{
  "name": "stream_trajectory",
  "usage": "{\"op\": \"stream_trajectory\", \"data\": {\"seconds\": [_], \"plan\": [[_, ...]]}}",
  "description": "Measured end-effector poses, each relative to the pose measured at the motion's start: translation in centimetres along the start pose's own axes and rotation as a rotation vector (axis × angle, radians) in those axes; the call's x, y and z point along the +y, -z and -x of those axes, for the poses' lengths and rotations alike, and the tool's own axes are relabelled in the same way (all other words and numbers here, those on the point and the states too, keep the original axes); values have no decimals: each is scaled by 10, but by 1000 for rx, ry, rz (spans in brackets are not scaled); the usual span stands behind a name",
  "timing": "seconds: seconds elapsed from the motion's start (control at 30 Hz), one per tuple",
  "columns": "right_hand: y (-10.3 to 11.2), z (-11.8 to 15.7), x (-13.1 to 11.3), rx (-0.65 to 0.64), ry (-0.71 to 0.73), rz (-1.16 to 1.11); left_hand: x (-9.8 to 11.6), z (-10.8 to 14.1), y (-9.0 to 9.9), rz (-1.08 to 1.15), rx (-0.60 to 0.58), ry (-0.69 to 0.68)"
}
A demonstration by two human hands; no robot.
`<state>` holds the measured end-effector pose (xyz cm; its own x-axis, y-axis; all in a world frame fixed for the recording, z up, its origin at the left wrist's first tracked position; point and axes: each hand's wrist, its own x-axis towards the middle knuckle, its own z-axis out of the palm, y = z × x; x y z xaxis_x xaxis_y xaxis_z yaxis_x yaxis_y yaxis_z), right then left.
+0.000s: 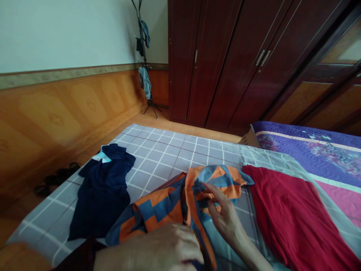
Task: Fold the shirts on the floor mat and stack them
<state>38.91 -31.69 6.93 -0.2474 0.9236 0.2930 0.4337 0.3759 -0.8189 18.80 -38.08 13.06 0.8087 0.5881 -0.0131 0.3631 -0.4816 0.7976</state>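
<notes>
An orange and blue-grey patterned garment [160, 207] lies rumpled across the middle of the checked sheet. Low in the picture, my left hand [172, 246] is over its near part, fingers curled and pressed together around cloth at the front opening. My right hand [222, 210] rests at the garment's right side, its fingers spread and touching the fabric. To the left lies a dark navy garment [101, 192] with a light blue patch near its top. On the right is a red garment [290, 210], laid out long.
The grey checked sheet [158, 150] ends before a dark red wardrobe [214, 64]. A coat stand [145, 56] with hung items is in the far corner. Purple floral bedding [310, 146] is at right, and dark footwear [56, 178] lies on the floor at left.
</notes>
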Motion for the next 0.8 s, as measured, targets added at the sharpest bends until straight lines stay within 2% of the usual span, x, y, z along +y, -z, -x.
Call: {"op": "stream_trajectory", "data": {"seconds": [0.07,0.13,0.27,0.33,0.4,0.5,0.53,0.6,0.63,0.7,0.8], "plan": [[2,3,-7,-20,-120,-42,-8,15,10,-145,124,174],[-2,8,-22,-107,-126,-14,-18,29,18,-212,207,305],[-20,15,-45,-297,40,165,-41,52,19,-283,196,396],[-18,13,-43,-283,-11,148,-50,62,17,-328,171,426],[0,12,-34,-75,-174,28,-58,69,16,-363,183,463],[44,19,-18,377,-472,-268,-67,77,16,-376,270,490],[57,24,-14,471,-547,-372,-68,78,17,-364,312,486],[71,36,-12,532,-636,-541,-66,77,16,-315,402,451],[71,42,-15,510,-656,-594,-61,75,15,-269,439,424],[57,51,-28,408,-660,-627,-46,65,11,-141,459,363],[21,57,-62,114,-562,-618,-14,43,1,72,370,291]]}}
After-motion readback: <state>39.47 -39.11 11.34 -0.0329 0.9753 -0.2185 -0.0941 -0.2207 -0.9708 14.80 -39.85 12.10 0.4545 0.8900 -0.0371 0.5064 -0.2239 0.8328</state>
